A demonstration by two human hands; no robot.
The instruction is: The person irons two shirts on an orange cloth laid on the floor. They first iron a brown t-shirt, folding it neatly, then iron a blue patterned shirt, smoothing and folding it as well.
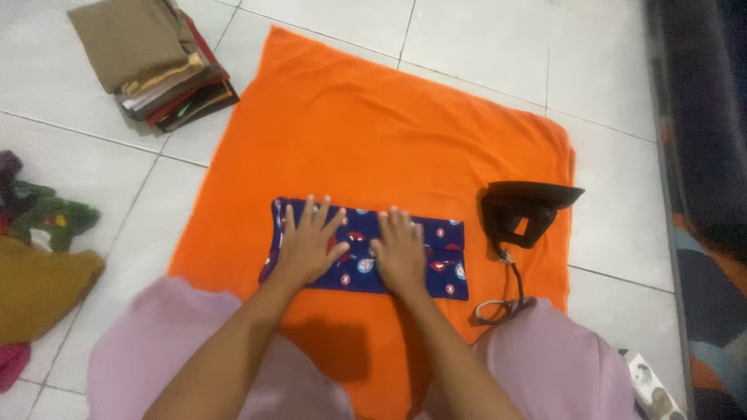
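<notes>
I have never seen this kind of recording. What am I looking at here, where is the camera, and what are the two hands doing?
There is no machine here: a person wears one camera on the head, and it looks down at their own two bare hands. The person sits on a white tiled floor with an orange cloth spread in front. On it lies a folded dark blue patterned garment. The left hand and the right hand both lie flat and open on it; neither grips anything. A black iron stands on the cloth to the right. A stack of folded clothes lies at the upper left, and loose clothes at the left edge.
</notes>
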